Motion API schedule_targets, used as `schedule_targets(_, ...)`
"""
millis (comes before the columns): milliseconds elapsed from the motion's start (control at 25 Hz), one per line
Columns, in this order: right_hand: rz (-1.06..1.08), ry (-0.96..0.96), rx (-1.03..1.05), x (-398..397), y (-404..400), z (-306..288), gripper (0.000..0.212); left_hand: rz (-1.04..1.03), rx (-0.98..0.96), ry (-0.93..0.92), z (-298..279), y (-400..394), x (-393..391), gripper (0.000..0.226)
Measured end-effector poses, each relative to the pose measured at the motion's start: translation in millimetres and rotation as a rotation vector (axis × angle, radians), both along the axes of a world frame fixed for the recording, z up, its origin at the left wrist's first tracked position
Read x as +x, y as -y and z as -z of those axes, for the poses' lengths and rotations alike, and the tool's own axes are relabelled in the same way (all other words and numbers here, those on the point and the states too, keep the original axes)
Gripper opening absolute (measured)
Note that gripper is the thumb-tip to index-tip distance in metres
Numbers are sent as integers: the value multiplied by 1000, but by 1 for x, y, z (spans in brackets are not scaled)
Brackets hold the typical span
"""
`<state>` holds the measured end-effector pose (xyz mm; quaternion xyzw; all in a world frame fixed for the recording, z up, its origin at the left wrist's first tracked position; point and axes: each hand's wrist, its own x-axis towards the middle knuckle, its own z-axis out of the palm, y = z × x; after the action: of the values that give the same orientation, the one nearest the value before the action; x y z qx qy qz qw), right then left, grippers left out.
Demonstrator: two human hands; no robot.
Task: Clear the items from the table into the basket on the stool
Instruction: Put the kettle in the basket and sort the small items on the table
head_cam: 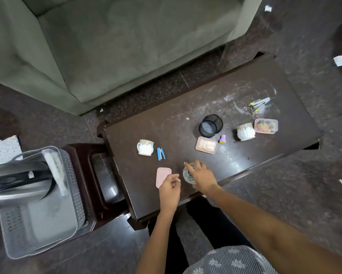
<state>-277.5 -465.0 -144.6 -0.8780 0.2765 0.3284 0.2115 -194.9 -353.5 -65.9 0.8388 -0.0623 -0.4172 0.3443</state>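
The right hand reaches over the clear glass at the near edge of the table, fingers spread, not yet closed on it; the left hand is loosely curled beside the pink lid, and I cannot tell if it pinches it. Next, I think, grasp and carry left to the basket on the stool; a kettle already lies in it; cups and a stapler wait.

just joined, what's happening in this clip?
A person is clearing a dark table into a basket on a stool. The right hand reaches over a clear glass near the table's front edge, fingers extended. The left hand is loosely curled at a pink lid; I can't tell if it grips it. A kettle already sits in the basket. Two cups, a stapler, a mesh holder and small boxes remain on the table.
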Motion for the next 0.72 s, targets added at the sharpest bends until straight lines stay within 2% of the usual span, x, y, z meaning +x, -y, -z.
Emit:
schedule_targets(280, 55, 54, 31, -12, 23, -30, 87, -37, -41, -12, -18, 10, -16, 20)
schedule_targets(720, 325, 167, -154, -63, 116, -115, 83, 128, -142, -18, -42, 80, -32, 20)
